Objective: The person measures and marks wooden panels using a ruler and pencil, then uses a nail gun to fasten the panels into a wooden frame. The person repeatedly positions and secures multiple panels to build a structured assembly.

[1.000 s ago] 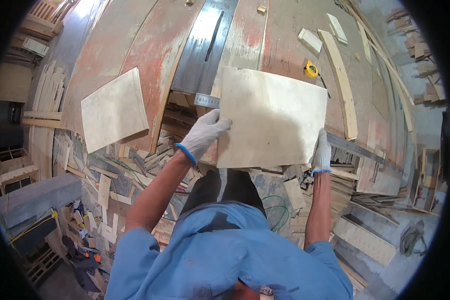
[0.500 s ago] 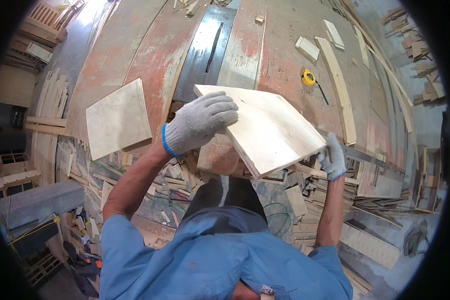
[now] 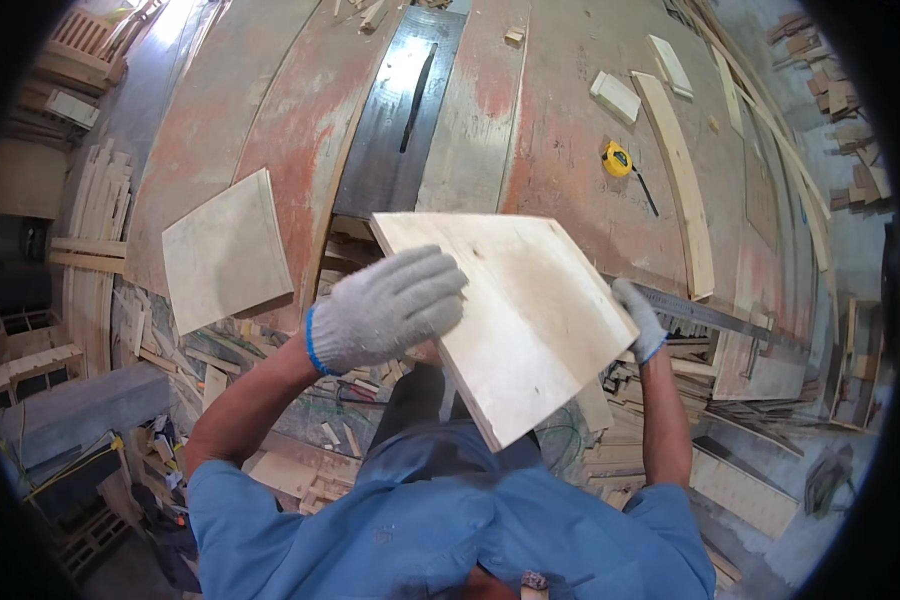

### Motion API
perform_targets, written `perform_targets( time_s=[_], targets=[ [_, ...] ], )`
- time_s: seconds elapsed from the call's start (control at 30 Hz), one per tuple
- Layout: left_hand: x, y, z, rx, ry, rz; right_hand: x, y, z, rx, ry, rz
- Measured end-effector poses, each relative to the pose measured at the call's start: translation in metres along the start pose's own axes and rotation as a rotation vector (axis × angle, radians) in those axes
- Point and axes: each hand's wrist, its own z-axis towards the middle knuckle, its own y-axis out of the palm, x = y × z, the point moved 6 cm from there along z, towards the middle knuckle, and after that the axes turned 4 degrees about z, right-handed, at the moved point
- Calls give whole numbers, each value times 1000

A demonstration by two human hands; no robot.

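A pale wooden board [image 3: 520, 320] is held in front of my body, off the near edge of the workbench, its face tilted up. My left hand [image 3: 390, 305], in a grey knit glove with a blue cuff, grips its left edge, fingers across the top face and thumb hidden. My right hand [image 3: 642, 318], gloved the same way, is wrapped round the board's right corner. A second pale board [image 3: 228, 250] lies on the bench to the left, jutting over the near edge. Beyond the held board is a dark metal plate [image 3: 375, 150] with a long slot.
On the worn red-brown bench [image 3: 570, 190] lie a yellow tape measure [image 3: 617, 160], a long wooden strip [image 3: 675, 180] and short wood blocks [image 3: 615, 97]. A metal rail [image 3: 710, 312] runs along the near right edge. Offcuts litter the floor, and stacked slats [image 3: 100, 200] stand at left.
Both hands have drawn the board back toward my body, off the bench, and turned it slightly. My left hand has moved nearer to me, still on the left edge.
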Motion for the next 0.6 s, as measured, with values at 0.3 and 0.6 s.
perform_targets(
  time_s=[0.3, 0.6],
  targets=[
    [-104, 17, -15, 417, -500, 99, -42, 24, 27, 90, -310, -110],
    [-101, 130, -60, 495, -1238, -703, -79, -1, 134, 291, -531, -513]
  ],
)
